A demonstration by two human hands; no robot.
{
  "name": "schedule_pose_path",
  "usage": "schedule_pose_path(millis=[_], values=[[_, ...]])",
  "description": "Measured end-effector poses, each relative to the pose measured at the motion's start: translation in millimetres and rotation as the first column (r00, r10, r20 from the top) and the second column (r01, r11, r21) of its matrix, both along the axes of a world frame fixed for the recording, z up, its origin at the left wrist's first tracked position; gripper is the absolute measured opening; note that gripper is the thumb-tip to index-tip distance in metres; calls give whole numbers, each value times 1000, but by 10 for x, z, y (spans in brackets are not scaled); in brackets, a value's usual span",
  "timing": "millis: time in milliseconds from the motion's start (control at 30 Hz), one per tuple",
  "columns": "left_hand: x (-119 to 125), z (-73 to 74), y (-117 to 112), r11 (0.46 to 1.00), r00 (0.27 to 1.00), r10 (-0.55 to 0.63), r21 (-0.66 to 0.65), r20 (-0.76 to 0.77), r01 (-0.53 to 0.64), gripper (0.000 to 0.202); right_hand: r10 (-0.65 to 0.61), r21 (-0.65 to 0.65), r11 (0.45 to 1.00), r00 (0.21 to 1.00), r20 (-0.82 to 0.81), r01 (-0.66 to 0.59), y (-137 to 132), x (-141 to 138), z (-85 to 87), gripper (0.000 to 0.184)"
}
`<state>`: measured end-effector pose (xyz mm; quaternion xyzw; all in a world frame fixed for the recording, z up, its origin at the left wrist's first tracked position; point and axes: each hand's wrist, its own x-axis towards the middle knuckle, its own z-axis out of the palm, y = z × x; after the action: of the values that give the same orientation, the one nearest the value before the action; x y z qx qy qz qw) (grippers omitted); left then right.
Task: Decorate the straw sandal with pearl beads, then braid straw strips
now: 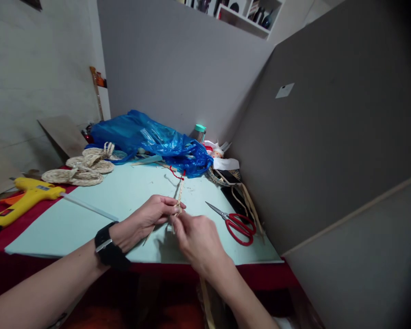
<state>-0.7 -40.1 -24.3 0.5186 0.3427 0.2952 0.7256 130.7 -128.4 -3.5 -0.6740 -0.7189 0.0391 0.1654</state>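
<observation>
My left hand (150, 215), with a black watch on the wrist, pinches the near end of a thin braided straw cord (180, 191) above the pale green board (89, 214). My right hand (197, 237) is closed on the same braid and its loose strands just below. The braid's far end is tied with a red thread (176, 173) near the blue bag. A straw strip (207, 301) hangs down under my right wrist.
Red-handled scissors (238, 224) lie right of my hands. A yellow glue gun (20, 198) rests at the left edge. Coiled straw mats (84, 167) and a blue plastic bag (150, 139) sit at the back. Grey panels (329, 137) wall in the right side.
</observation>
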Motion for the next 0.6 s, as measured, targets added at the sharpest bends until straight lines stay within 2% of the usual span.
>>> schedule_pose_path(millis=[67,100,167,233,333,433,600], values=[[-3,-16,13,1000,1000,17,9,1,-17,16,-56,69,995,979,-196,71,75,106,65,32],[-2,-22,17,1000,1000,23,20,1,-23,16,-41,63,996,945,-325,65,129,156,70,29],[8,-30,15,998,999,33,49,2,-33,16,32,-43,996,791,-610,-73,251,219,17,25],[23,-35,-6,997,1000,28,78,4,-28,17,51,-129,967,661,-748,-221,360,223,-92,20],[36,-46,-50,992,1000,11,129,7,-12,16,18,-196,920,538,-843,-338,440,167,-247,22],[28,-77,-60,980,999,31,197,-13,-28,17,-19,-213,889,433,-901,-406,431,132,-309,26],[-26,-135,30,940,993,47,341,-107,-8,13,-16,-192,869,361,-933,-456,397,167,-289,29]])
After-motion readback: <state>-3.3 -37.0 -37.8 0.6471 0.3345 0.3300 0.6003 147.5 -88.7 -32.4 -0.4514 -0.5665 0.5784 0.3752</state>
